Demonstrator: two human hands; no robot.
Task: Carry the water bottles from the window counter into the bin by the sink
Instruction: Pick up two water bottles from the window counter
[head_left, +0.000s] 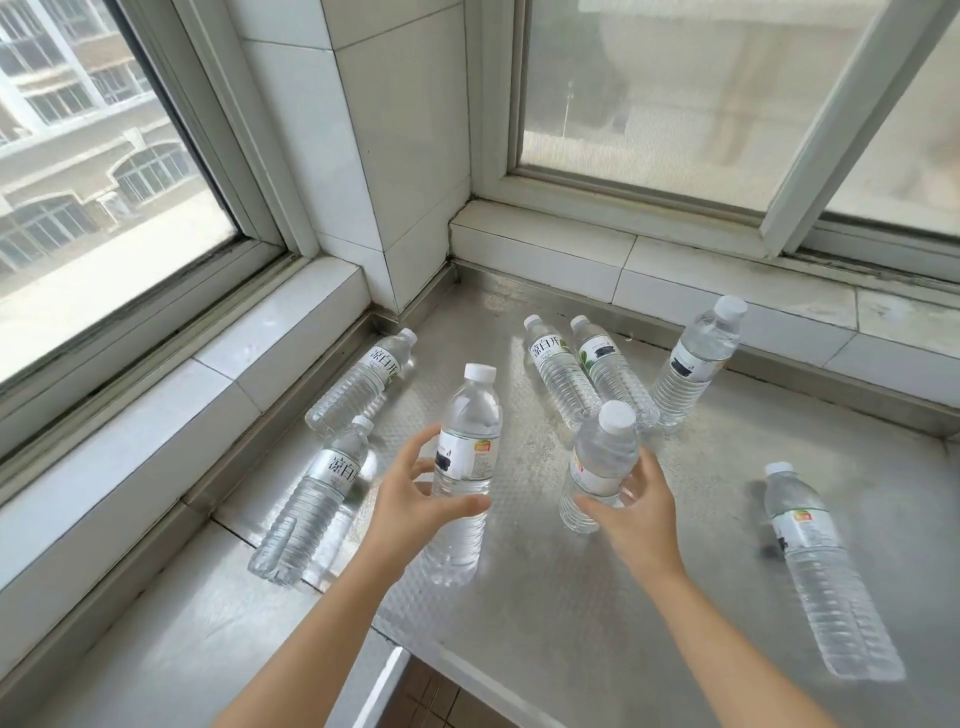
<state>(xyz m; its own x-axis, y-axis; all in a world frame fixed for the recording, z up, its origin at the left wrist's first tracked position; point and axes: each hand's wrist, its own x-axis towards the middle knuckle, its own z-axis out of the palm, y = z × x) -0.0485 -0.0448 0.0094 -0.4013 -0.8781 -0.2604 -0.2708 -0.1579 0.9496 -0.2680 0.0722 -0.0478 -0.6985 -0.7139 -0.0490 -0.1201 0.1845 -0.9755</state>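
Eight water bottles are sitting on the metal desk (649, 597) in the corner under the windows, all with white caps. Two are standing upright near the middle: the left upright bottle (462, 473) and the right upright bottle (602, 462). The left hand (415, 499) is reaching around the first with its grip open, thumb curving across the front and fingers spreading behind the label, seemingly just touching the plastic but not closing on it. The right hand (639, 509) is doing the same at the second bottle, grip open, thumb lying against its lower body and fingers wrapping the far side. Two bottles with grey labels (332, 483) are lying along the left edge, close against the tiled sill (218, 384). A pair of lying bottles (582, 371) is resting side by side toward the back, with a third upright bottle (696, 364) just beside them near the rear sill. One more lying bottle (821, 566) is sitting well apart at the right. Bare desk is lying open between the arms and along the front edge.
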